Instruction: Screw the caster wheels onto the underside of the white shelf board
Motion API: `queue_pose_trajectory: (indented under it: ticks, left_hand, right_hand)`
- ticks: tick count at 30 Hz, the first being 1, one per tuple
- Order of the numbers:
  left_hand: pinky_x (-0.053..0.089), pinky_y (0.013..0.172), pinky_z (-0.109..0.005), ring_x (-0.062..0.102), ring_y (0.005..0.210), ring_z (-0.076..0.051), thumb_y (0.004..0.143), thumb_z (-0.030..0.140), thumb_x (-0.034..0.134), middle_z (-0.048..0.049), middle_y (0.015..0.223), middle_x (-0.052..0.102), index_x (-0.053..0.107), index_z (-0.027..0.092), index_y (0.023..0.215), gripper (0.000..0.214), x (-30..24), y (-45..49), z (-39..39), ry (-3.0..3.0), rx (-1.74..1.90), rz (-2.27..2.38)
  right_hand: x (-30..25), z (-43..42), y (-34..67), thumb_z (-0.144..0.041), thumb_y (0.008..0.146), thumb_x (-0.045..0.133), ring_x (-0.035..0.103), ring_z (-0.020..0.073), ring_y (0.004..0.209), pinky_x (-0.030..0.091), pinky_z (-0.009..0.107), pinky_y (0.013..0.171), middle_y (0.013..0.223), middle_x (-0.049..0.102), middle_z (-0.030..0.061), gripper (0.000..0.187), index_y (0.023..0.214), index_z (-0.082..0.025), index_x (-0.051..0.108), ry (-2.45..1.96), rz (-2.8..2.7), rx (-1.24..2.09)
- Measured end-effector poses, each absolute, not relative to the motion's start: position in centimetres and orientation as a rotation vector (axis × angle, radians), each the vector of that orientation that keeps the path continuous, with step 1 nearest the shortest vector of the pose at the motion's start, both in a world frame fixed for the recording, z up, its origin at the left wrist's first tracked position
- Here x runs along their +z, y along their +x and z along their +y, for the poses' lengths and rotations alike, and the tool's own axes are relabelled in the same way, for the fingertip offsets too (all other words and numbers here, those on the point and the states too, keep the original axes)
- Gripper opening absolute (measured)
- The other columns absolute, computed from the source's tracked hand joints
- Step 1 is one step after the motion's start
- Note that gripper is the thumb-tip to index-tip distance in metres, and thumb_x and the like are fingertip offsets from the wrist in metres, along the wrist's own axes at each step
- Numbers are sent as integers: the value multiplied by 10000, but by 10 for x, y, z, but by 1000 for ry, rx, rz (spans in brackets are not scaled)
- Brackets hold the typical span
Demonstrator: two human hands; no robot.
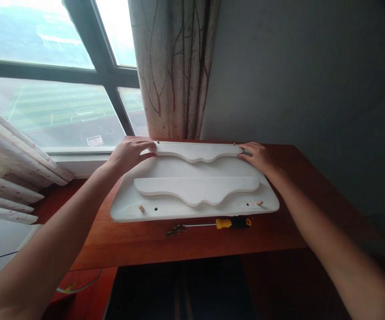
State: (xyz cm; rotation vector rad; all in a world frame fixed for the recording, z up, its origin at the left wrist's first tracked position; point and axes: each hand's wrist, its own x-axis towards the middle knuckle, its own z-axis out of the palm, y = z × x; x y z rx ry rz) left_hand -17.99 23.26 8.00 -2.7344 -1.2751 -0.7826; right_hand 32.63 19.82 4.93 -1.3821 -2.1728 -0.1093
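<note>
White, long and wavy along its near edge, a scalloped board [197, 151] spans the gap between the left hand [134, 153] and the right hand [258, 156]; well apart, they grip its two ends. From there toward the body extends a broad white panel with rounded corners [179, 168]. On it, nearer than both hands, rests a second white scalloped board [197, 189]. Nearer still, on the reddish-brown wooden table [139, 249], lie a yellow-and-black-handled screwdriver [232, 223] and small dark metal pieces [175, 230].
</note>
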Motion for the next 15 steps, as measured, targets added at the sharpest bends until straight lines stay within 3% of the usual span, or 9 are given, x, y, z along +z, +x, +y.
queue_pose_trajectory:
  ticks: [8, 11, 15]
  left_hand:
    - [500, 988, -449, 654, 1174, -353, 909, 541, 573, -144, 1277, 700, 699, 190, 1272, 521, 79, -180, 242, -2748, -676, -1302]
    - [501, 978, -448, 683, 1118, -338, 951, 477, 504, -138, 1257, 710, 706, 193, 1269, 471, 75, -178, 247, -2681, -706, -1366]
    - [506, 964, -406, 705, 1049, -305, 932, 493, 543, -115, 1224, 725, 746, 205, 1192, 437, 73, -176, 253, -2667, -846, -1421]
  right_hand:
    - [54, 204, 325, -353, 991, 519, 666, 301, 1146, 502, 503, 1018, 1238, 716, 107, 333, 1252, -223, 680, -1405, -2232, -118]
    - [54, 205, 322, -301, 985, 498, 655, 298, 1176, 493, 496, 1037, 1273, 701, 104, 341, 1265, -216, 675, -1401, -2243, -114]
    - [55, 209, 321, -252, 934, 558, 659, 300, 1161, 501, 490, 1028, 1239, 714, 102, 323, 1221, -214, 702, -1391, -2223, -99]
